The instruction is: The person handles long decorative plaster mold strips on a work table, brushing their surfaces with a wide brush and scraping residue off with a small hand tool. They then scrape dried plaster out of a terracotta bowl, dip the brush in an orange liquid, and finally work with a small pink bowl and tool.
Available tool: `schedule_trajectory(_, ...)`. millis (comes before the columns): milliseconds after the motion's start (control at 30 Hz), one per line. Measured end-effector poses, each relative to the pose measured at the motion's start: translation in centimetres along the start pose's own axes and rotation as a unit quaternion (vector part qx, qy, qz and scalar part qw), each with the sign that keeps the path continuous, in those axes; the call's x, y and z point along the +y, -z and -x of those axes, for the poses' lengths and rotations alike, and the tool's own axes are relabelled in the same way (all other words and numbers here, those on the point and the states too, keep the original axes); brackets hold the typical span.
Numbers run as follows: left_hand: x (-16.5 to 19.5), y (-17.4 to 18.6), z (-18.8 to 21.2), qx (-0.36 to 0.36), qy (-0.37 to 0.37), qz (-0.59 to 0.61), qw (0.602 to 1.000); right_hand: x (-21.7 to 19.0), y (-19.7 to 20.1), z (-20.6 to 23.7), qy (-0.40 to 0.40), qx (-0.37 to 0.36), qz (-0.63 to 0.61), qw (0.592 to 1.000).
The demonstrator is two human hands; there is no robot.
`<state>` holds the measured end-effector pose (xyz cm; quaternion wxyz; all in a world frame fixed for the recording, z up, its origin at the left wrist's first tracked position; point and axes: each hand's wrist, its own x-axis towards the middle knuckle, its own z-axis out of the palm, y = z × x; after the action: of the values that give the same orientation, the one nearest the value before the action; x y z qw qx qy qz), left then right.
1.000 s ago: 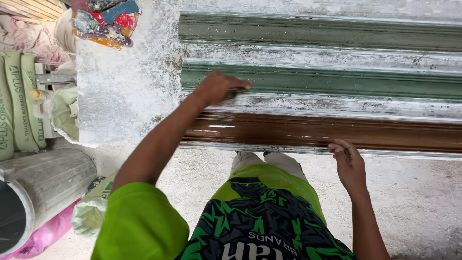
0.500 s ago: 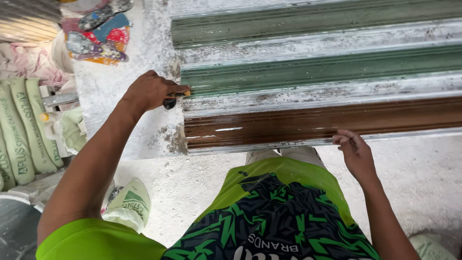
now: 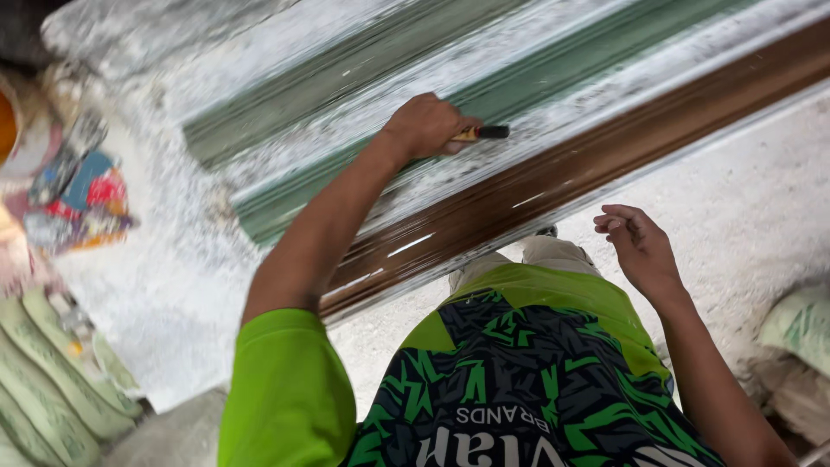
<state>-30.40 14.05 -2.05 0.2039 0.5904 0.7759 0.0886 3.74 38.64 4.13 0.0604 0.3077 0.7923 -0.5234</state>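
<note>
Head view, left hand point(image 3: 425, 125) gripping what looks like a brush point(image 3: 484, 132), brown moulding point(image 3: 553, 177)

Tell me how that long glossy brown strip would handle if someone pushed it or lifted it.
The brown strip looks wet and glossy, so it would probably be slippery and smear. It is long and thin, so it may sag if lifted by one end. The left hand holds a brush just above it.

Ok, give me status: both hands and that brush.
Left hand shut on brush, tip over the white-dusted strip. Right hand open, off the brown moulding. Nothing in the way.
</note>
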Motion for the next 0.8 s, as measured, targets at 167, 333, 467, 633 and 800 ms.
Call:
schedule_trajectory(167,2.7,0.8,-13.7,0.032,-0.018,0.000,0.999,3.3,5.3,0.5,-0.021,0.062,-0.023,0.998)
schedule_trajectory(333,8.0,3.3,-27.1,0.051,-0.002,-0.048,0.998,9.2,13.0,0.1,-0.017,0.109,-0.090,0.990)
schedule_trajectory(467,11.7,5.4,-38.1,0.044,-0.005,-0.074,0.996,16.1,20.3,-2.6,-0.049,0.134,-0.131,0.981)
schedule_trajectory(633,15.8,7.0,-51.4,0.062,0.007,-0.062,0.996,24.6,32.3,-8.6,-0.033,0.143,-0.121,0.982)
schedule_trajectory(800,18.6,7.8,-62.3,0.063,0.046,-0.057,0.995,28.5,44.9,-12.7,-0.019,0.172,-0.112,0.979)
